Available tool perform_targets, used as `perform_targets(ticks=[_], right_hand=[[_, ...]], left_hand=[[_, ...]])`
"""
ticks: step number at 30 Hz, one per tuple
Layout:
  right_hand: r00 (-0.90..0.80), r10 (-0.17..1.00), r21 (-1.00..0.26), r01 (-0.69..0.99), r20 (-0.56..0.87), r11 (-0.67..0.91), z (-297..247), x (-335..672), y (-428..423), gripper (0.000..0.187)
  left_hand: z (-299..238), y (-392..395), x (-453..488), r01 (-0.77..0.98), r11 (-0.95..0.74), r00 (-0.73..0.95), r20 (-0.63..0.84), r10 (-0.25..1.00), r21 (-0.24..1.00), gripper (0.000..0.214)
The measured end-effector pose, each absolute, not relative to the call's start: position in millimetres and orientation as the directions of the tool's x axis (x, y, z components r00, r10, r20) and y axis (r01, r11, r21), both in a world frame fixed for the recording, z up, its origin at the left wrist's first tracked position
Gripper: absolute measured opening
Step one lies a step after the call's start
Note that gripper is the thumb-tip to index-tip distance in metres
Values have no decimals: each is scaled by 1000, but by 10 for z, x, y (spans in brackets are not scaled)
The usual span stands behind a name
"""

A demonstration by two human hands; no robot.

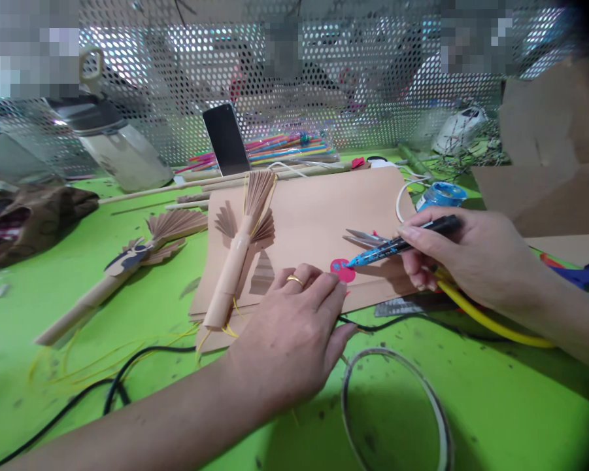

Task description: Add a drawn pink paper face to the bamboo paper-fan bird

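My right hand (463, 255) grips a blue-and-black marker pen (399, 244) with its tip on a small red paper piece (342, 270). Blue marks show on that piece. My left hand (299, 320), with a ring on one finger, lies palm down with fingers extended, fingertips at the red piece's lower edge. Beneath is brown kraft paper (323, 209). Scissor blades (365, 237) show behind the pen; a yellow curved band (490, 327) runs under my right hand, and whether they join is hidden. Left of my hands lies a rolled paper figure (233, 275) with pleated fans.
Another paper figure (112, 275) lies left on the green table (167, 418). A phone (227, 139) leans near colourful sticks (289, 147) before a perforated metal screen (186, 78). Nearby are a bottle (120, 147), a blue paint jar (444, 195), a tape ring (424, 379) and a black cable (147, 351).
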State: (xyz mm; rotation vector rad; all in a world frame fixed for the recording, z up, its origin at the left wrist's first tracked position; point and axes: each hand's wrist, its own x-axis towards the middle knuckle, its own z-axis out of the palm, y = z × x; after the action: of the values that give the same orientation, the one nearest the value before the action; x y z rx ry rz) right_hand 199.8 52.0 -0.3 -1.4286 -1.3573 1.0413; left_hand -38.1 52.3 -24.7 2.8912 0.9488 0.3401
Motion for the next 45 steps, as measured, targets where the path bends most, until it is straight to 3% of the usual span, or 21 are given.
perform_targets(ticks=[10, 45], right_hand=[[47, 994, -965, 247, 103, 89, -91, 2051, 551, 21], [63, 991, -947, 306, 119, 94, -36, 1991, 528, 26]], left_hand=[[-251, 520, -383, 579, -802, 783, 173, 598, 150, 40], [-242, 522, -389, 586, -801, 786, 155, 599, 124, 41]])
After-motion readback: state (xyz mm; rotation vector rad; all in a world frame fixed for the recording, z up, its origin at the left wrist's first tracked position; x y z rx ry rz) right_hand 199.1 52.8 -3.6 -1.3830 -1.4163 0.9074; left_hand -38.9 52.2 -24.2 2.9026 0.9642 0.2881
